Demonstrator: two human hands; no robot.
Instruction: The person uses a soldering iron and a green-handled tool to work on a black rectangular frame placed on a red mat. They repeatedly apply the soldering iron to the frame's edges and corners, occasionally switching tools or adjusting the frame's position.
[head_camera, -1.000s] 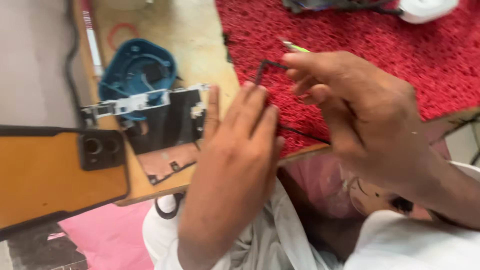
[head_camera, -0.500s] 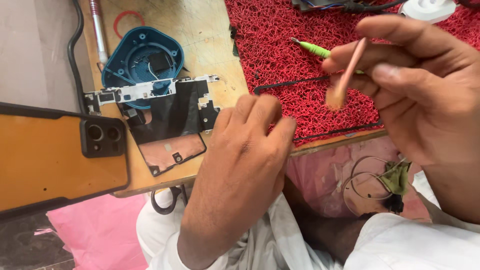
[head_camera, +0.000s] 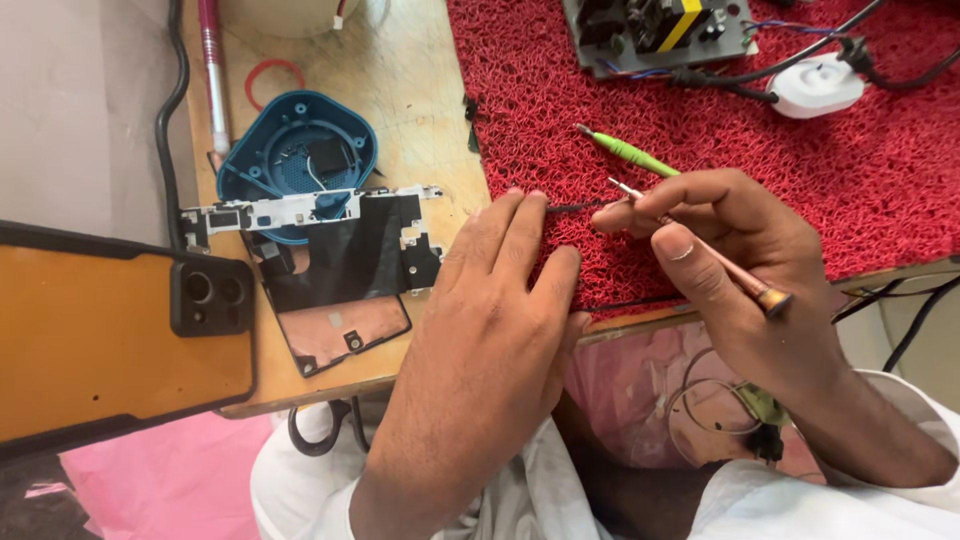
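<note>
- Copper-coloured screwdriver (head_camera: 700, 245) pinched in right hand (head_camera: 740, 270): thumb and forefinger closed round the thin shaft, other fingers curled under. Tip sticks out just past the fingertips, pointing up-left; butt end pokes out by the thumb base, low-right.
- Left hand (head_camera: 490, 330) lies flat, palm down, fingers (head_camera: 520, 235) straight and close together, not gripping anything. Fingertips press on the near edge of the red mat (head_camera: 720, 120), touching a small dark strip (head_camera: 570, 207) that runs from left fingertips to right fingertips.
- Screwdriver tip sits just above that strip, btwn the two sets of fingertips; whether it touches, can't tell.
- Green-handled tool (head_camera: 630, 153) lies on the mat just beyond right forefinger, not held.
- Left of left-hand fingers: black phone mid-frame (head_camera: 340, 260) w/ metal top rail, on the wooden bench (head_camera: 410, 90), just beside the thumb side of the hand. Blue round housing (head_camera: 295, 150) partly under its far edge.
- Further left: orange-backed phone (head_camera: 110, 330) w/ black camera block, well apart from both hands.
- Far past right fingers: circuit board (head_camera: 660, 30) w/ cables, white round plug (head_camera: 818, 85).
</note>
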